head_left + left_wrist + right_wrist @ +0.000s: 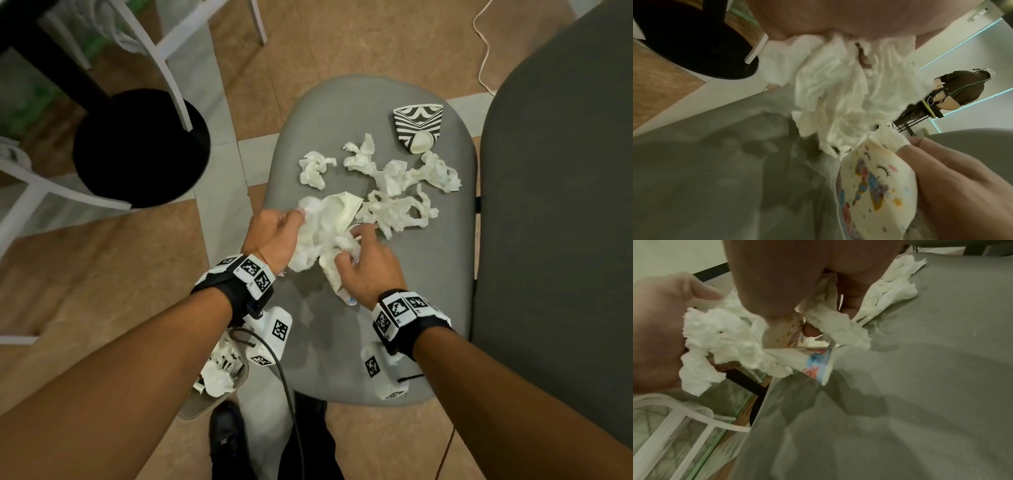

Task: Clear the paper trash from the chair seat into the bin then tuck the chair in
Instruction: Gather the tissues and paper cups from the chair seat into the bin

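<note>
At frame centre, a grey padded chair seat (342, 342) stands on tan tiled floor (85, 274); left hand (274, 236) clutches crumpled white tissue (317, 236), right hand (370, 270) grips a printed paper cup (875, 183).

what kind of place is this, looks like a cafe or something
Probably a cafe or dining area, though I can't be sure: a grey padded chair seat, a black round pedestal table base, white slatted chairs and a tiled floor.

The floor (85, 281) is tan wood-look panels crossed by pale grey strips. A round black table base (140, 147) stands on it, with white chair legs (168, 65) across it. A white cord (483, 51) trails over the floor. Teal light strips (962, 45) run along a pale wall (966, 126), where a seated person (953, 91) is visible
</note>
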{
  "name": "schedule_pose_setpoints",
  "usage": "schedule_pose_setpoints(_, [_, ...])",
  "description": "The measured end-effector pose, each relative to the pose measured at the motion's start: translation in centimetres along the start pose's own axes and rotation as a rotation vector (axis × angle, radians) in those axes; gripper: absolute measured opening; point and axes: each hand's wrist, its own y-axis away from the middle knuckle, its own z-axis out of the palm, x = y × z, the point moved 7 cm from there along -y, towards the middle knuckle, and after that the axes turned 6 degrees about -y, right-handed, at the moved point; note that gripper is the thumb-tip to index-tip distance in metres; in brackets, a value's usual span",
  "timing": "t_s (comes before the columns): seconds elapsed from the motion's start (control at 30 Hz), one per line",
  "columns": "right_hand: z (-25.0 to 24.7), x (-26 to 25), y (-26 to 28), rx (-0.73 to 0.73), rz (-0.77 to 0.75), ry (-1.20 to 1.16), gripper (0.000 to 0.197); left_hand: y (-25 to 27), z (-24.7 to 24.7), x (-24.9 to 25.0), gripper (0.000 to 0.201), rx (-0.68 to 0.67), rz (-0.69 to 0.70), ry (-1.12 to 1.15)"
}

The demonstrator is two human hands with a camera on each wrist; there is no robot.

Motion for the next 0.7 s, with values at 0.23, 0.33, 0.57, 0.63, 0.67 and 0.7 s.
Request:
schedule_pose_setpoints(0.23, [4.0,-3.3,1.3,-0.26,-0.125,0.078,0.086,2.1,-2.0,-3.3,0.041,-0.213,-0.079,-0.069])
schedule_pose_setpoints(0.33, [6.9,-5.2,1.7,-0.421,-0.175,0.14,0.087,3.4,-3.0,-4.6,0.037,-0.276,-0.055,-0.085])
schedule_pose_setpoints(0.57, [14.0,-11.2,3.6,-0.651,-0.246,0.289,0.016,5.6,-7.6,-10.3,0.038,-0.161,-0.147,0.02])
schedule_pose_setpoints(0.63, [15.9,-12.8,4.4,-0.649,-0.268,0.251,0.026,6.6,-10.0,-12.9,0.031,-0.064,-0.212,0.058])
schedule_pose_setpoints(0.67, [17.2,-13.4,4.9,-0.666,-0.262,0.226,0.031,7.0,-11.2,-14.2,0.03,-0.014,-0.241,0.077])
schedule_pose_setpoints(0.7, [18.6,-13.9,5.3,-0.681,-0.248,0.205,0.032,7.5,-12.4,-15.6,0.026,0.027,-0.264,0.093])
